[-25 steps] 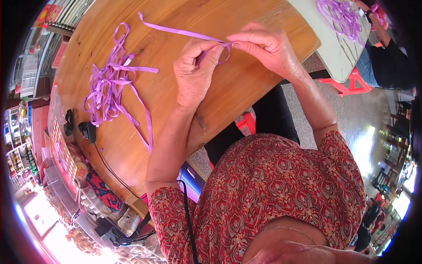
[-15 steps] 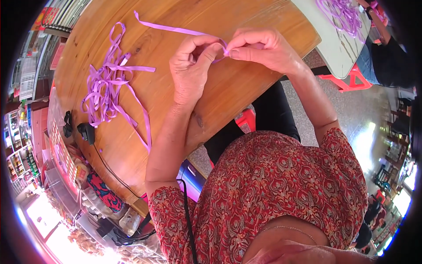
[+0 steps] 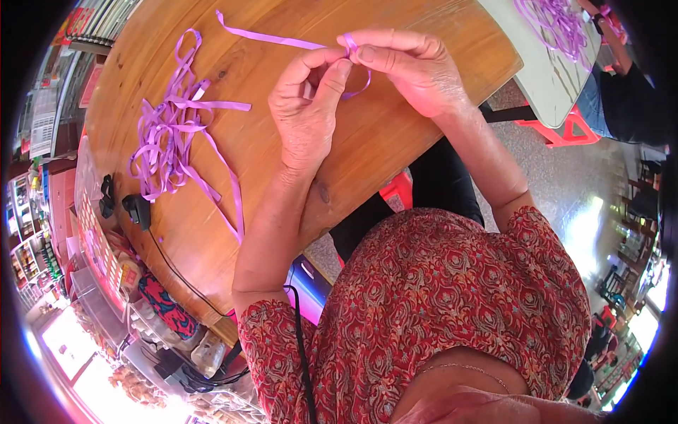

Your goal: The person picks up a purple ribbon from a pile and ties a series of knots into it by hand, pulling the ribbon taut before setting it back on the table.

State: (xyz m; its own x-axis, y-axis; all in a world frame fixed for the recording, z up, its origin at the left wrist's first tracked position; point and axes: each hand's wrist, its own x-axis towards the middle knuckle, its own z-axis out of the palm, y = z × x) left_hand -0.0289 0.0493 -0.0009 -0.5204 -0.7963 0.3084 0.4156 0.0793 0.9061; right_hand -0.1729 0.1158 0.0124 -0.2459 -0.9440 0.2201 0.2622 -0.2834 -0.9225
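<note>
A long purple ribbon strip (image 3: 268, 37) runs from the far table edge into my fingers above the wooden table (image 3: 395, 134). My left hand (image 3: 307, 106) pinches it between thumb and forefinger. My right hand (image 3: 409, 67) grips the same strip just to the right, where it curls into a small loop (image 3: 355, 88) between both hands. A loose pile of purple ribbons (image 3: 169, 138) lies on the table to the left of my left hand.
A black cable and plug (image 3: 135, 210) sit at the table's left edge. A second pale table (image 3: 551, 78) at the upper right carries more purple ribbons (image 3: 551, 18), with another person (image 3: 628, 99) seated beside it and a red stool (image 3: 558, 131) beneath.
Both hands have shifted slightly toward the far edge with the ribbon, and the fingertips have closed tighter together, forming the small loop.
</note>
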